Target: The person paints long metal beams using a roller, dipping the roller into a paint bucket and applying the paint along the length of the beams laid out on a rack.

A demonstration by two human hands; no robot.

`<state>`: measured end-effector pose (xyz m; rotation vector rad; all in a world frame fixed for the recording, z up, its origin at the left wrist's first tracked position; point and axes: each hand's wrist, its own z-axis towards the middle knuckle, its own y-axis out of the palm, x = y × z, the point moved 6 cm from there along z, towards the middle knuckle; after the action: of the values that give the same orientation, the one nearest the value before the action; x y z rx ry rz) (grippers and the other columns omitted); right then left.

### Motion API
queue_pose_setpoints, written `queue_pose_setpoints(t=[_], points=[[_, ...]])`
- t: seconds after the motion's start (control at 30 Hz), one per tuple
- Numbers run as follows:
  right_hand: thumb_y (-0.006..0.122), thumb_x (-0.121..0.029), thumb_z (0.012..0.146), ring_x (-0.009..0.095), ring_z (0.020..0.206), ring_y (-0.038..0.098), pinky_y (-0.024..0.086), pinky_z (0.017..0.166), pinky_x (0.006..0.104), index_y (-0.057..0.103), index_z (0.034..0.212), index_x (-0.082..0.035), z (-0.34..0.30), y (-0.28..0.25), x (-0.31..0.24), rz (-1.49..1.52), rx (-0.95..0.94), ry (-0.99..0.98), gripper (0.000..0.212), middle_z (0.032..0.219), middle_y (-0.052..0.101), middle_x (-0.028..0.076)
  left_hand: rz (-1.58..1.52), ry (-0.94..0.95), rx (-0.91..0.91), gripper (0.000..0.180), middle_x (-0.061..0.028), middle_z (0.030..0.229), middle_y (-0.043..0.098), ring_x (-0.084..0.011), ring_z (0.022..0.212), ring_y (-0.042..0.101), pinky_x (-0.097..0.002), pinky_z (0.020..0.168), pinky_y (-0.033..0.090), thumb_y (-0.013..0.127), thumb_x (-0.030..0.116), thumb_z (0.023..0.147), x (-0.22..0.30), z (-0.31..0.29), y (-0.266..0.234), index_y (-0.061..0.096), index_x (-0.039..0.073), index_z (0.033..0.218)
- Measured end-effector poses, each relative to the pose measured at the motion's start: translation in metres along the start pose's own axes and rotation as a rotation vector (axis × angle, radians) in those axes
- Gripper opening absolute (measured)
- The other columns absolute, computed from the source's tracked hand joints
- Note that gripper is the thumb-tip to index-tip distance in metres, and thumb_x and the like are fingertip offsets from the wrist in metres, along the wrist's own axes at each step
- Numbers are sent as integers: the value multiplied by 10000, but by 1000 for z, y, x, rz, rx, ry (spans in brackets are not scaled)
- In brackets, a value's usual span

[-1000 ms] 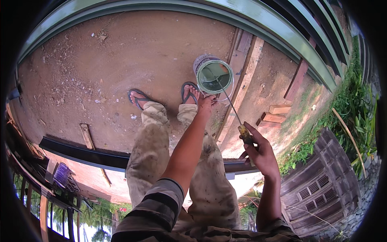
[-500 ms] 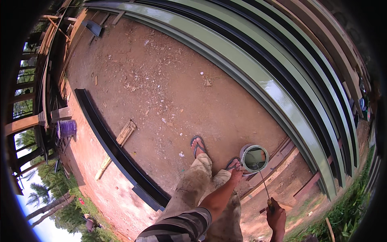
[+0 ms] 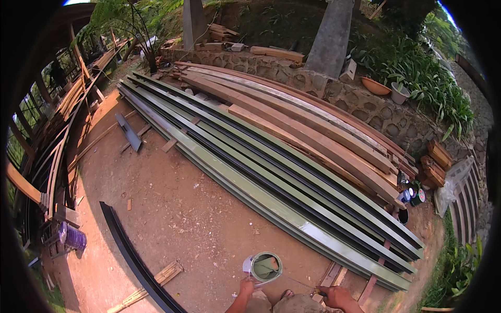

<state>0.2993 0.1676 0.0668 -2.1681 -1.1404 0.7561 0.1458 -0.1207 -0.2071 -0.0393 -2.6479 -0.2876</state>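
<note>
The paint can (image 3: 265, 267) was gripped at its near rim by the left hand (image 3: 246, 287), close to the lower edge of the view, with its open top up and greenish paint visible inside. A thin stick-like tool (image 3: 305, 284), perhaps a brush handle, was held closed in the right hand (image 3: 334, 297), just to the right of the can; its working end could not be made out.

With the can held by the rim alone, a tilt could be judged likely to spill paint onto the dirt ground (image 3: 177, 208) or over the person's knees. Just beyond and to the right, the long green-painted beams (image 3: 271, 177) lay in a row; their coating could be smeared if brushed by the can or the tool. A black curved strip (image 3: 130, 250) lay to the near left and a loose wood offcut (image 3: 156, 279) beside it, over which a foot could be caught. Smaller tins (image 3: 409, 195) stood at the far right.
</note>
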Motion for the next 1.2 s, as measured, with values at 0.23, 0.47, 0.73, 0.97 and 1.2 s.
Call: queue_pose_setpoints(t=[0.23, 0.47, 0.73, 0.97, 1.2], points=[[561, -175, 822, 374, 900, 702, 551, 802, 487, 651, 1299, -226, 16, -148, -109, -77, 177, -108, 488, 998, 727, 175, 137, 233, 105, 488, -238, 1186, 646, -349, 1009, 692, -454, 770, 612, 408, -37, 858, 142, 39, -28, 512, -28, 1334], [586, -181, 818, 376, 910, 700, 549, 803, 484, 677, 1262, -227, 92, -249, -145, -73, 171, -142, 456, 987, 728, 188, 1, 249, 111, 498, -242, 1275, 578, -354, 1012, 672, -460, 756, 598, 409, -46, 842, 254, 77, -12, 466, -104, 1334], [679, -228, 818, 350, 900, 701, 537, 820, 480, 720, 1185, -189, 231, -394, -274, -136, 192, -353, 371, 952, 730, 179, -35, 269, 141, 468, -250, 1322, 556, -324, 953, 676, -426, 781, 595, 421, -34, 856, 417, 99, -94, 469, -127, 1312], [677, -221, 817, 350, 885, 700, 539, 807, 473, 742, 1151, -174, 342, -468, -450, -320, 179, -512, 343, 905, 725, 181, -211, 300, 286, 402, -189, 1162, 654, -280, 893, 695, -393, 681, 584, 500, 33, 862, 564, 102, -157, 583, -62, 1244], [695, -228, 805, 353, 889, 702, 541, 820, 470, 743, 1129, -171, 439, -472, -649, -375, 148, -572, 332, 880, 723, 182, -163, 318, 349, 287, -176, 967, 691, -298, 785, 715, -383, 602, 576, 479, -8, 810, 686, 192, -314, 649, -84, 1028]])
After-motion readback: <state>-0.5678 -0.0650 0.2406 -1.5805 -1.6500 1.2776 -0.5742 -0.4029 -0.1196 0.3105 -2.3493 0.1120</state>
